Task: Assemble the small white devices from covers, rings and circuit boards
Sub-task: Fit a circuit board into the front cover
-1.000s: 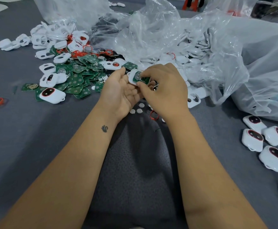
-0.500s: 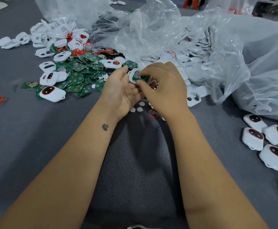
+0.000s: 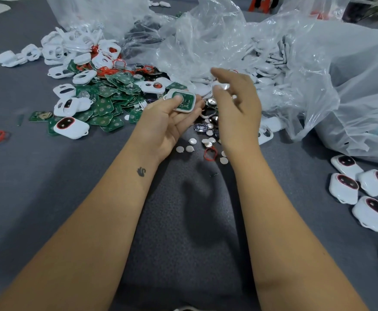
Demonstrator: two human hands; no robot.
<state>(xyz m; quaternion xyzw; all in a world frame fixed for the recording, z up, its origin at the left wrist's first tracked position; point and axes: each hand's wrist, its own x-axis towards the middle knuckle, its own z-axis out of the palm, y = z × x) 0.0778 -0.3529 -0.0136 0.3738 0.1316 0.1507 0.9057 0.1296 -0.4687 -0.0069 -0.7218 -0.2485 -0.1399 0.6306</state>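
Observation:
My left hand [image 3: 163,124] holds a white cover with a green circuit board [image 3: 184,101] seated in it, thumb pressed on the board. My right hand [image 3: 237,108] hovers just to the right of it, apart from the cover, fingers loosely spread and blurred; it holds nothing I can see. Below both hands lie small round silver and white discs [image 3: 206,140] and a red ring [image 3: 210,153] on the grey cloth.
A heap of green boards [image 3: 107,102], white covers [image 3: 66,50] and red rings lies at the left. Clear plastic bags [image 3: 295,63] with more white parts fill the back and right. Several finished white devices [image 3: 349,187] sit at the right edge.
My right hand has let go of the cover and board and drawn away to the right. The left hand now holds the piece alone, tilted face up.

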